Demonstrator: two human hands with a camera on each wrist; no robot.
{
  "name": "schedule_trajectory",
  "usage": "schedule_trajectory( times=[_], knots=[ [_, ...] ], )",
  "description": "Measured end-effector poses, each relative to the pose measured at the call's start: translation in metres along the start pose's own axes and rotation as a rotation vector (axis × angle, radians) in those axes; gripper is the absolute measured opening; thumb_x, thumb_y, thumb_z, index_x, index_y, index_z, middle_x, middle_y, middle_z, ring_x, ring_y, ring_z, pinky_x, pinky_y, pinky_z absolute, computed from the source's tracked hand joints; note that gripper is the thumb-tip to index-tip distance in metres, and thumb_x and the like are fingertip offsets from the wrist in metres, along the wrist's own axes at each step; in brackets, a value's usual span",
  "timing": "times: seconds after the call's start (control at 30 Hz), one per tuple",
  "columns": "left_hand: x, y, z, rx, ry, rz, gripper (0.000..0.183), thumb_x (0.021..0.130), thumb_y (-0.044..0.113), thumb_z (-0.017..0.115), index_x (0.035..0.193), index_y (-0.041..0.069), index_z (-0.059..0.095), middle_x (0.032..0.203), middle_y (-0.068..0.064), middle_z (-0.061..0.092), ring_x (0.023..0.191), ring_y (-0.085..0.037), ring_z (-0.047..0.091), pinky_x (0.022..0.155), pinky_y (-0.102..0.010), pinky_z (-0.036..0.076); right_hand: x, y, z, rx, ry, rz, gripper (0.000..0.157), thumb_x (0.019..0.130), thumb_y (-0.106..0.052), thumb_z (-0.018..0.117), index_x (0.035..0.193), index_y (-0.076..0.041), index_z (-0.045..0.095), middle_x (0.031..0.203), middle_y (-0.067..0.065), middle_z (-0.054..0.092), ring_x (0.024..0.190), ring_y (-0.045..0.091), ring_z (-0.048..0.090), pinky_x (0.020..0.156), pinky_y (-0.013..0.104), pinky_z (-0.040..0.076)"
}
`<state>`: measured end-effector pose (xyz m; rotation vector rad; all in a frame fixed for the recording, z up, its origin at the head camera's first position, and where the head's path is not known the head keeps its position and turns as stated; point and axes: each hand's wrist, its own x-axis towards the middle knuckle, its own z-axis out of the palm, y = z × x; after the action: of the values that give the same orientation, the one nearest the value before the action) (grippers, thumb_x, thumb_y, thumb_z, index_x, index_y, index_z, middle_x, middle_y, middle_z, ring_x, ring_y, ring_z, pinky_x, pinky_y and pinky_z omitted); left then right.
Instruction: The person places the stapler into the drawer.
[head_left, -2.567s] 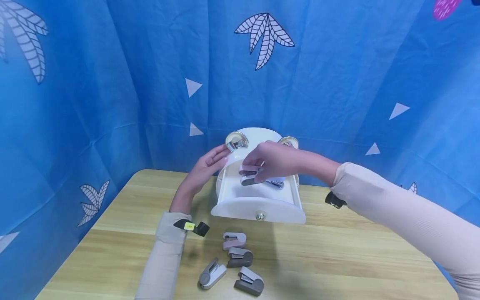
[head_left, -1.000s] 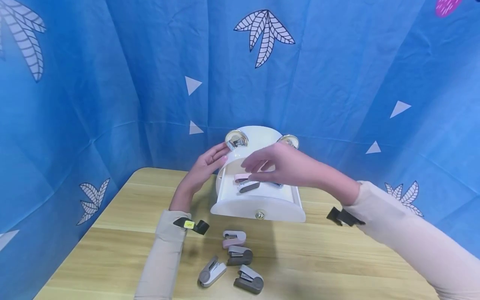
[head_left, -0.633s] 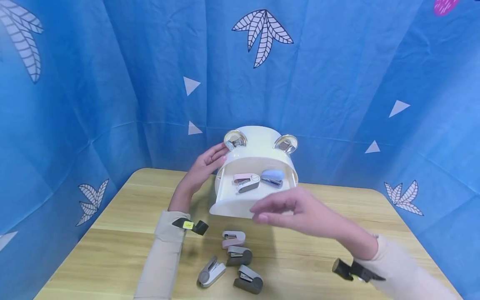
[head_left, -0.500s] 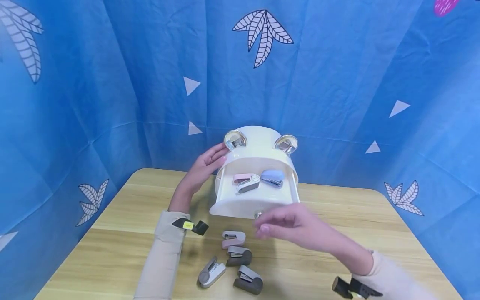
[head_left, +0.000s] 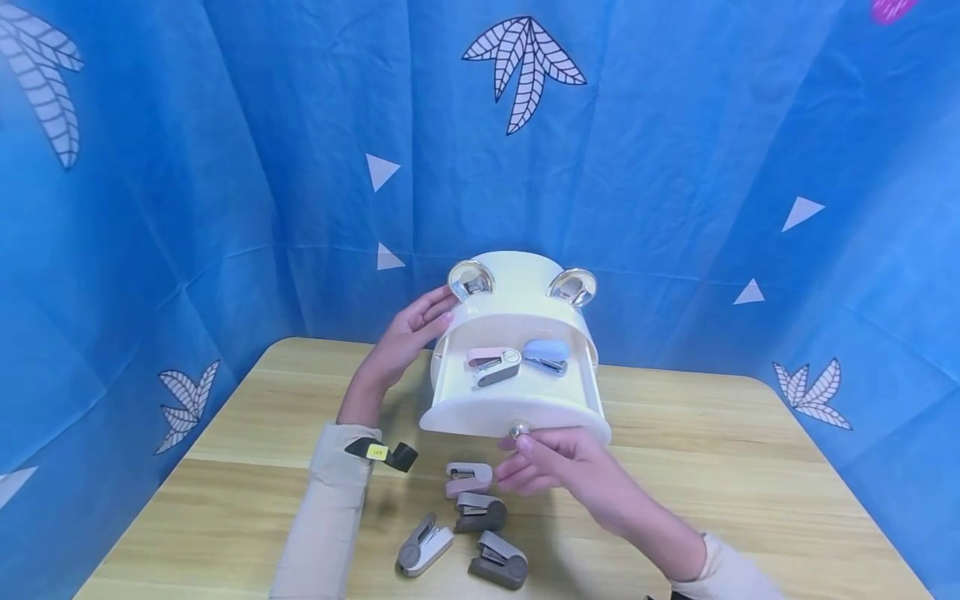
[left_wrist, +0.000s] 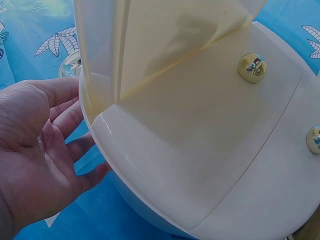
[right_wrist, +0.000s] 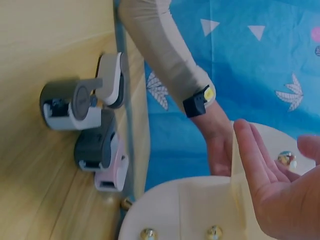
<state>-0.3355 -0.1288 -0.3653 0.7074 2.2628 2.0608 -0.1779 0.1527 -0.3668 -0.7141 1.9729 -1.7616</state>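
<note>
A white storage box [head_left: 510, 279] with two gold-rimmed ears stands with its drawer [head_left: 525, 412] pulled out. Inside lie a pink, white and grey mini stapler [head_left: 495, 367] and a blue stapler [head_left: 546, 355]. My left hand [head_left: 397, 354] rests its fingers against the box's left side, also visible in the left wrist view. My right hand [head_left: 558, 468] is at the drawer's round gold knob [head_left: 518, 431], thumb beside it. In the right wrist view its fingers [right_wrist: 252, 155] are extended and the thumb stands apart from them, a knob showing between.
Several more mini staplers lie on the wooden table [head_left: 712, 467] before the box: a pink one [head_left: 468, 481], a dark grey one [head_left: 481, 514], a white and grey one [head_left: 425, 546] and another dark grey one [head_left: 498, 561]. A blue patterned curtain [head_left: 660, 167] hangs behind.
My right hand has let go of the pink, white and grey stapler inside the drawer, drawn back toward me and come down to the knob. My left hand has stayed on the box.
</note>
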Motion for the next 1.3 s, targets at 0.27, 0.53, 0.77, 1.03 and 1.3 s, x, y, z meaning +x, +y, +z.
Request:
schedule_trajectory(
  times=[0.27, 0.53, 0.77, 1.03, 1.3],
  knots=[
    [-0.001, 0.000, 0.000, 0.008, 0.004, -0.010, 0.058, 0.104, 0.030, 0.059, 0.158, 0.021, 0.038, 0.158, -0.003, 0.048, 0.148, -0.023, 0.044, 0.120, -0.049, 0.039, 0.003, -0.003, 0.008, 0.019, 0.109, -0.020, 0.043, 0.109, -0.026, 0.047, 0.122, 0.012, 0.064, 0.109, 0.035, 0.071, 0.091, 0.021, 0.078, 0.081, 0.039, 0.064],
    [-0.001, 0.000, -0.001, -0.005, -0.003, 0.000, 0.057, 0.105, 0.028, 0.058, 0.158, 0.020, 0.039, 0.158, -0.004, 0.048, 0.148, -0.024, 0.043, 0.120, -0.049, 0.038, 0.013, -0.006, 0.004, -0.022, 0.165, -0.071, 0.046, 0.110, -0.027, 0.045, 0.123, 0.014, 0.062, 0.106, 0.034, 0.072, 0.088, 0.023, 0.078, 0.080, 0.041, 0.064],
    [-0.001, 0.000, -0.001, -0.029, -0.013, 0.003, 0.056, 0.105, 0.026, 0.058, 0.157, 0.018, 0.039, 0.158, -0.005, 0.048, 0.148, -0.024, 0.044, 0.121, -0.049, 0.038, 0.030, -0.006, -0.002, -0.005, 0.221, -0.061, 0.048, 0.109, -0.029, 0.047, 0.124, 0.014, 0.062, 0.106, 0.026, 0.075, 0.088, 0.020, 0.078, 0.081, 0.041, 0.064],
    [0.000, 0.001, 0.000, -0.021, -0.010, -0.004, 0.057, 0.105, 0.028, 0.058, 0.157, 0.019, 0.039, 0.158, -0.004, 0.048, 0.148, -0.023, 0.044, 0.121, -0.048, 0.038, 0.049, -0.003, -0.013, 0.040, 0.278, -0.013, 0.049, 0.108, -0.031, 0.050, 0.124, 0.015, 0.062, 0.100, 0.016, 0.079, 0.087, 0.019, 0.078, 0.084, 0.043, 0.064],
    [0.002, -0.001, 0.001, -0.032, -0.015, 0.018, 0.056, 0.105, 0.025, 0.057, 0.157, 0.016, 0.039, 0.159, -0.005, 0.047, 0.148, -0.022, 0.043, 0.122, -0.046, 0.036, 0.064, -0.003, -0.023, 0.055, 0.319, -0.013, 0.046, 0.108, -0.029, 0.052, 0.122, 0.012, 0.064, 0.098, 0.014, 0.079, 0.085, 0.019, 0.078, 0.086, 0.048, 0.062]
  ],
)
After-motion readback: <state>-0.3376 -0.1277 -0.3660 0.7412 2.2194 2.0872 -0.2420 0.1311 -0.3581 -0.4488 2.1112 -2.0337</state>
